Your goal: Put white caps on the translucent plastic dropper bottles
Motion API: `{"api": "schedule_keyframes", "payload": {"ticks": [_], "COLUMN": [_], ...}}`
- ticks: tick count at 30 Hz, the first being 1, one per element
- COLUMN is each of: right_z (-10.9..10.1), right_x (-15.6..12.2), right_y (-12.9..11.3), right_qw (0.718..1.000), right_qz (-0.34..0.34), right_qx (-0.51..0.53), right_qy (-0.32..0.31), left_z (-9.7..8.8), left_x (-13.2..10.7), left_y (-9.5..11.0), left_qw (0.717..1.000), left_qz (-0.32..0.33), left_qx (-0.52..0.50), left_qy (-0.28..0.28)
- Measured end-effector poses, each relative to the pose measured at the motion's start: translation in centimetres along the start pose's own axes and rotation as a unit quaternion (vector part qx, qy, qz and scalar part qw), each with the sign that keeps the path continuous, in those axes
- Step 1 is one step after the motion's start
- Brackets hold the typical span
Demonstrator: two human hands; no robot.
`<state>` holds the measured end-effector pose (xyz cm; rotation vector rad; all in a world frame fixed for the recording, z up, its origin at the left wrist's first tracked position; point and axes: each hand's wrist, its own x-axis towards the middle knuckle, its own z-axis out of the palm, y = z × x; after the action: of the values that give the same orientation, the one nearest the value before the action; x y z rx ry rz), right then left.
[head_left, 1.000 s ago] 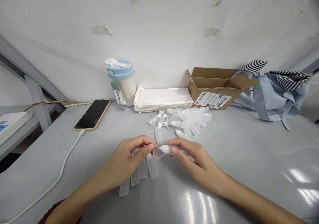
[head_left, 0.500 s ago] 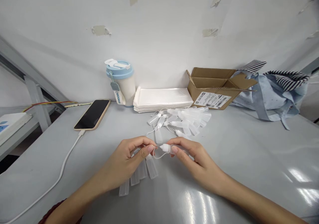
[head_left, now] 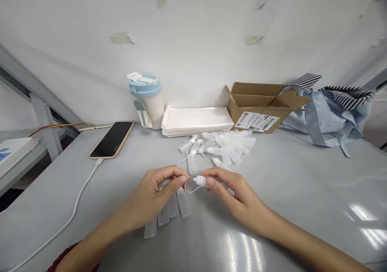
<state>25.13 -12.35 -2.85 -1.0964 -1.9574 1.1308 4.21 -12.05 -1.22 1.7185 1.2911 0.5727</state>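
Low over the grey table (head_left: 302, 191), my right hand (head_left: 232, 195) is closed round a small clear plastic dropper bottle (head_left: 202, 180) with a white nozzle. My left hand (head_left: 154, 195) pinches the bottle's tethered cap (head_left: 186, 180) at the nozzle tip, fingers pressed together. A thin strap loops below between the two hands. Several capped bottles (head_left: 172, 209) lie side by side under my left hand. A loose pile of the same small bottles (head_left: 223, 147) lies just beyond my hands.
A phone (head_left: 112, 139) on a white charging cable (head_left: 75, 203) lies at the left. Along the wall stand a blue-lidded cup (head_left: 147, 100), a stack of white sheets (head_left: 196, 120), an open cardboard box (head_left: 260, 104) and a blue and striped cloth bag (head_left: 332, 110).
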Motion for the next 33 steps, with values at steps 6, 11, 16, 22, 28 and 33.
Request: {"api": "schedule_keyframes", "payload": {"ticks": [6,11,16,22,28,33], "right_z": [0.1,0.2,0.1,0.2,0.3,0.4], "right_x": [-0.3,-0.3,-0.3,-0.3,-0.1,-0.1], "right_y": [0.0,0.3,0.2,0.3,0.4,0.5], "right_qw": [0.999,0.999,0.998,0.997,0.998,0.999], "right_qz": [0.012,0.003,0.002,0.009,0.006,0.022], "right_qx": [-0.029,-0.047,-0.054,-0.062,-0.050,-0.041], "right_qy": [-0.016,-0.018,-0.036,-0.049,-0.038,0.002], "left_z": [0.5,1.0,1.2,1.6,1.4,1.2], "left_x": [-0.3,-0.4,-0.5,-0.7,-0.4,-0.1], "left_y": [-0.2,-0.7,-0.9,-1.1,-1.3,-1.6], "left_qw": [1.000,0.997,0.994,0.991,0.988,0.968], "left_qz": [0.016,0.051,0.077,0.096,0.122,0.201], "left_qx": [0.012,0.044,0.068,0.080,0.079,0.091], "left_qy": [0.013,0.036,0.033,0.041,0.053,0.122]}}
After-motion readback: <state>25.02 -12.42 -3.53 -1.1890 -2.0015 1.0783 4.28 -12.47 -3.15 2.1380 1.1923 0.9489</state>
